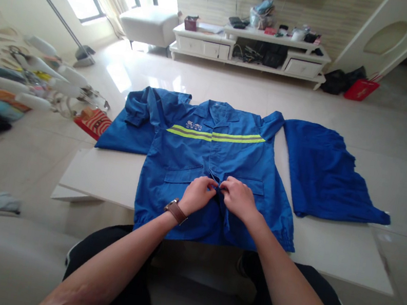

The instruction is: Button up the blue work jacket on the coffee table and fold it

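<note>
A blue work jacket [183, 154] lies front side up on a low table, its collar at the far end and a yellow-green reflective stripe across the chest. My left hand [198, 193], with a brown-strapped watch on the wrist, pinches the jacket's front opening edge at the lower middle. Close beside it, my right hand [239, 196] pinches the other edge of the same opening. Between the fingers the fabric is lifted slightly, and the exact fastening there is hidden. The jacket's sleeves are folded outward near the shoulders.
Blue folded garments lie on both sides, one at left [124, 134] and one at right [329, 168], on the white table [343, 249]. A white TV cabinet [205, 47] stands at the back. Thread cones [69, 88] and a red bag [93, 122] are at left.
</note>
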{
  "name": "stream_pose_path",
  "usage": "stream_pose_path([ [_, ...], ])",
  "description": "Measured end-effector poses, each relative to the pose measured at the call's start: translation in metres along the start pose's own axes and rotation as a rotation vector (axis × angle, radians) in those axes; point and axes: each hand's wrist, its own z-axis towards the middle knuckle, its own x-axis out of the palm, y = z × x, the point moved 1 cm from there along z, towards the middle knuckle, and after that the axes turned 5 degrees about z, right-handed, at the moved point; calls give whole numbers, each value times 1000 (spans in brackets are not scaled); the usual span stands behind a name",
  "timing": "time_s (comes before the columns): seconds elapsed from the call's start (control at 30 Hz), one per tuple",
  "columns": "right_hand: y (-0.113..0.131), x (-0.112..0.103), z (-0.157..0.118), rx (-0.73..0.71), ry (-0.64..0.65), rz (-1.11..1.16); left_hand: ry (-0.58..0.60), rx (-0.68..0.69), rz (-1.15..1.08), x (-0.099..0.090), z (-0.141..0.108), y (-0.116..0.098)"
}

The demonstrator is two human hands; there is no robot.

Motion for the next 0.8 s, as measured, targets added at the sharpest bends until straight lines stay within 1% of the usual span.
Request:
stream_pose_path([
  [0.1,2,-1,-1,46,-32,-11,26,2,-82,1,4,3],
  [0.23,4,0,0,107,-38,-14,17,-1,-127,0,4,3],
  [0.43,6,4,2,147,-60,-3,40,-15,-199,0,3,2],
  [0.63,8,5,1,196,-57,11,39,-14,-201,0,4,0],
  [0.8,8,5,2,206,-76,38,41,-8,-199,1,4,0],
])
